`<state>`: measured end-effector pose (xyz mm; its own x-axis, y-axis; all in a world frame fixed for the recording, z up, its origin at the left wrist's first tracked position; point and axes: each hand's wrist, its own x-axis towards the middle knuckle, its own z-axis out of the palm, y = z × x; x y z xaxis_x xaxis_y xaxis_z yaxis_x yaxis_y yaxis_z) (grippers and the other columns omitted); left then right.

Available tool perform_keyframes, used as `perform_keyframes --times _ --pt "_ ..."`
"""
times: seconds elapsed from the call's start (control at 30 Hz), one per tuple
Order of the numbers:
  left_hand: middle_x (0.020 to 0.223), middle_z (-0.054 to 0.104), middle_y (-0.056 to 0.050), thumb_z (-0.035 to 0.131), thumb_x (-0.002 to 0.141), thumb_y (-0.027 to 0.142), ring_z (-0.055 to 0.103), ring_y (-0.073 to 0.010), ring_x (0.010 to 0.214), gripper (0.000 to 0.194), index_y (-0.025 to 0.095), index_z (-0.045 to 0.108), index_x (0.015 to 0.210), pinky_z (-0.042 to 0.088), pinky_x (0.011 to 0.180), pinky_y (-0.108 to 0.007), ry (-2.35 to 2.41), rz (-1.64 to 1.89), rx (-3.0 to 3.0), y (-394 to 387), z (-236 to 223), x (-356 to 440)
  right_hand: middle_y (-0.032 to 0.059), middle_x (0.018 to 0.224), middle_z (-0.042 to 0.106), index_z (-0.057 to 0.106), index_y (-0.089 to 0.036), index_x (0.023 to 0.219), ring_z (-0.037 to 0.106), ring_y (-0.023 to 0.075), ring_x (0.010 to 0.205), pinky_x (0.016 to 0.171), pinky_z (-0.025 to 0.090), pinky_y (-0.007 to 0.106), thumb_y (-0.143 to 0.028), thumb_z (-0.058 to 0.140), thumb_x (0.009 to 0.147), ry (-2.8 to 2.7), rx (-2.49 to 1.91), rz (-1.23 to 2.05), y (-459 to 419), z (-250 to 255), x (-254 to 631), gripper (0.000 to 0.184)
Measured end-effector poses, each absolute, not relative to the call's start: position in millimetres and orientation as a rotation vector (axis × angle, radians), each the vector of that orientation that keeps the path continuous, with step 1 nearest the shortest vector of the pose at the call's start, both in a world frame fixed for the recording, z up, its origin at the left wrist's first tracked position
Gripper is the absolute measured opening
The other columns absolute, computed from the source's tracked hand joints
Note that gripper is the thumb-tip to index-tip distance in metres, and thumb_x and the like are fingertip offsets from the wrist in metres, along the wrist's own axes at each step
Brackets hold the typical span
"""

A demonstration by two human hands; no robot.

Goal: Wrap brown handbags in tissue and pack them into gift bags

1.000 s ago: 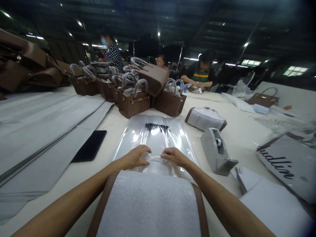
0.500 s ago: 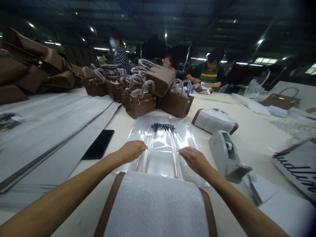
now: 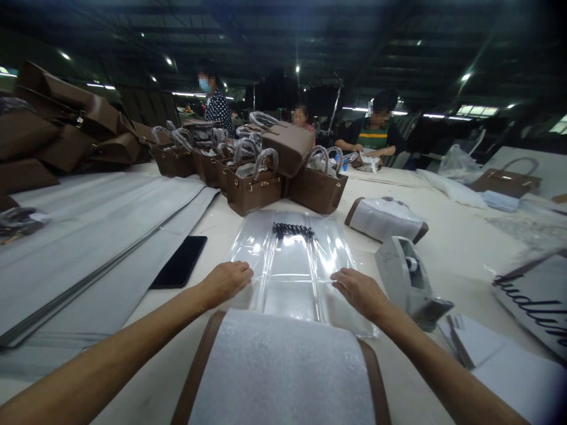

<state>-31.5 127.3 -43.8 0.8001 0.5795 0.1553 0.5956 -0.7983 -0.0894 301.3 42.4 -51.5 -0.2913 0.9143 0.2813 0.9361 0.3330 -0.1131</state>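
Both my hands are on the clear plastic bag: left hand pinches it at the left side, right hand pinches it at the right, fingertips closed at either end of a crosswise fold or edge. Bag lies flat on the white table, mostly beyond and between my grips; long axis runs away from me, crosswise line spans hand to hand. Neither hand clearly nearer its centre. White-covered brown piece sits on my body side, between forearms, near end out of view. Tape dispenser just beyond the right hand, dark flat device by the left.

Writing: black lettering on the plastic's far part, squashed, can't read. Cursive on the white printed sheet at far right looks like "udlin", first letter unclear, cut by view edge. Clasp on the brown handbag: marks too small.
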Motion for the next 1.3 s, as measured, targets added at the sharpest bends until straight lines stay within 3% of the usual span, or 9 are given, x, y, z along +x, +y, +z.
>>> perform_keyframes --times 0.17,0.33,0.43,0.53,0.67,0.9,1.07,1.2,1.3 --pt "0.080 0.060 -0.005 0.040 0.088 0.020 0.056 -0.0170 0.076 0.017 0.017 0.056 0.083 0.044 0.065 -0.027 -1.145 -0.490 -2.793 129.4 -47.7 -51.6 0.0051 0.078 0.058 0.061 -0.019 0.082 0.056 0.0181 0.068 0.053 0.040 0.026 -0.014 0.046 0.082 -2.141 -1.746 -0.254 28.0 -42.2 325.4 0.016" --pt "0.094 0.060 -0.004 0.036 0.089 0.019 0.058 -0.0121 0.082 0.013 0.017 0.049 0.086 0.048 0.068 -0.021 -1.234 -0.889 -2.827 121.1 -43.3 -55.9 0.0080 0.098 0.058 0.056 -0.016 0.090 0.059 0.0178 0.084 0.074 0.049 0.030 -0.015 0.038 0.085 -1.931 -1.649 -0.304 21.9 -50.5 327.0 0.019" --pt "0.088 0.060 -0.002 0.037 0.086 0.016 0.059 -0.0096 0.077 0.010 0.017 0.046 0.080 0.049 0.067 -0.018 -1.203 -1.012 -2.897 115.8 -42.1 -57.5 0.0099 0.108 0.057 0.055 -0.015 0.102 0.053 0.0209 0.104 0.091 0.044 0.036 -0.018 0.038 0.088 -1.960 -1.550 -0.332 16.6 -64.2 323.8 0.022" --pt "0.086 0.059 -0.003 0.038 0.086 0.017 0.058 -0.0113 0.080 0.014 0.016 0.051 0.091 0.048 0.077 -0.023 -1.106 -1.008 -2.968 112.2 -45.0 -64.5 0.0089 0.108 0.058 0.053 -0.017 0.114 0.049 0.0220 0.109 0.101 0.033 0.044 -0.018 0.039 0.090 -2.177 -1.411 -0.313 8.2 -76.8 323.6 0.027" --pt "0.095 0.056 -0.004 0.039 0.090 0.022 0.056 -0.0114 0.088 0.022 0.018 0.055 0.104 0.045 0.081 -0.022 -0.987 -0.847 -3.077 107.5 -54.7 -76.9 0.0088 0.097 0.060 0.058 -0.017 0.101 0.055 0.0201 0.095 0.083 0.046 0.035 -0.016 0.037 0.091 -2.246 -1.443 -0.070 0.4 -85.4 323.3 0.023" --pt "0.075 0.055 -0.002 0.045 0.086 0.024 0.051 -0.0142 0.069 0.022 0.015 0.056 0.069 0.040 0.066 -0.025 -1.179 -0.453 -3.048 104.7 -66.0 -78.3 0.0008 0.066 0.054 0.051 -0.018 0.068 0.052 0.0136 0.058 0.054 0.041 0.026 -0.032 0.051 0.087 -2.145 -1.560 0.126 15.2 -83.1 313.7 0.024" --pt "0.067 0.055 0.000 0.059 0.076 0.032 0.051 -0.0143 0.061 0.020 0.016 0.056 0.063 0.037 0.061 -0.025 -1.223 -0.190 -3.115 119.9 -43.3 -67.7 0.0013 0.070 0.057 0.057 -0.019 0.071 0.055 0.0144 0.063 0.062 0.044 0.028 -0.034 0.041 0.090 -2.120 -1.572 0.252 25.8 -73.9 311.3 0.029" --pt "0.086 0.062 -0.002 0.046 0.083 0.049 0.057 -0.0145 0.077 0.034 0.018 0.061 0.088 0.041 0.069 -0.023 -1.114 -0.128 -3.277 129.5 -10.8 -35.5 0.0002 0.069 0.057 0.055 -0.019 0.073 0.054 0.0135 0.058 0.057 0.044 0.026 -0.035 0.047 0.087 -1.995 -1.616 0.241 29.7 -64.1 302.1 0.023" --pt "0.113 0.057 -0.004 0.041 0.084 0.054 0.055 -0.0169 0.097 0.045 0.023 0.052 0.114 0.042 0.077 -0.024 -1.017 -0.143 -3.346 128.9 2.1 5.3 -0.0014 0.064 0.054 0.050 -0.019 0.068 0.051 0.0127 0.055 0.054 0.042 0.025 -0.038 0.055 0.083 -1.949 -1.614 0.186 36.7 -56.8 291.4 0.024"
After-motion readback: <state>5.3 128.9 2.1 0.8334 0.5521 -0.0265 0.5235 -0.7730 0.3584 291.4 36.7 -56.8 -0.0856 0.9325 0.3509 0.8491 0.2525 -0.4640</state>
